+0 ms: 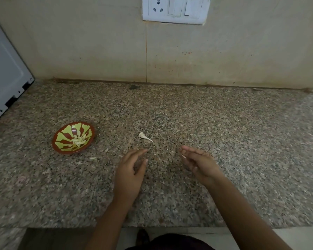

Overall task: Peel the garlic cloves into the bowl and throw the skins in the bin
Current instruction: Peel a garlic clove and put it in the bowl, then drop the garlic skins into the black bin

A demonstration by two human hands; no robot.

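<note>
Head view: the left hand [132, 170] is hovering over the speckled granite table [242, 141], fingers straight and spread, gripping nothing. The right hand [200, 164] is hovering beside it, apart, fingers loosely extended. A tiny pale sliver [183, 156] is showing at its fingertips; whether it is being pinched cannot be told. Just beyond the left hand's fingertips, a garlic stem piece [145, 137] is lying on the table. Further left of that hand, a red-and-green bowl [61, 149] is holding peeled garlic cloves [79, 140]. A white switch plate [175, 9] is showing on the wall beyond both hands.
</note>
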